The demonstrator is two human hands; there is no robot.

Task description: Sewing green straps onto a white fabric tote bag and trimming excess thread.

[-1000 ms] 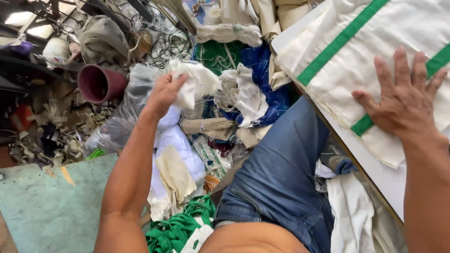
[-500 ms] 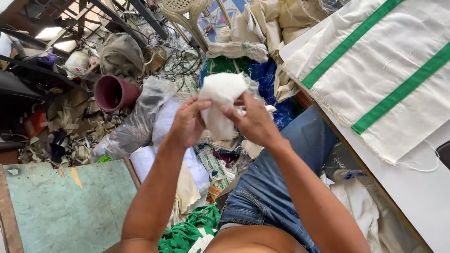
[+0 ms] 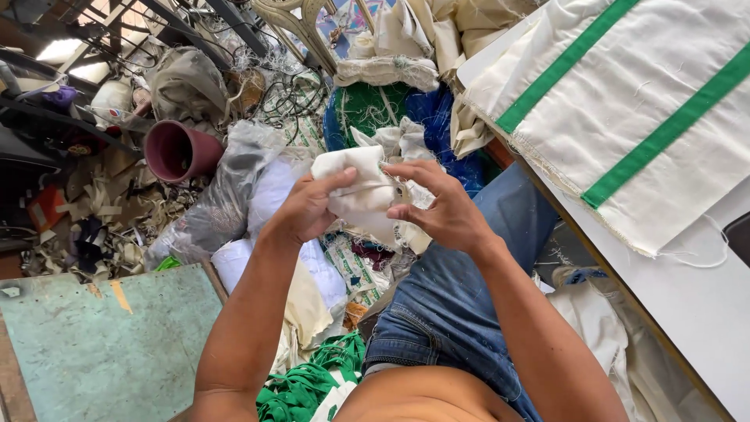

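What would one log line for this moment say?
left hand: grips folded white cloth | right hand: pinches same cloth | beside: green-striped fabric on table

Both bare forearms reach forward and converge above the lap. The left hand is curled, thumb pressed inward; the right hand faces it — fingers spread and bent, fingertips pinching toward the left.

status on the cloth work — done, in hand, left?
Done, apparently: a white sheet with green stripes lies flat on the table. In hand: left hand and right hand both grip a folded white cloth piece above the lap. Left: heaped scraps on the floor.
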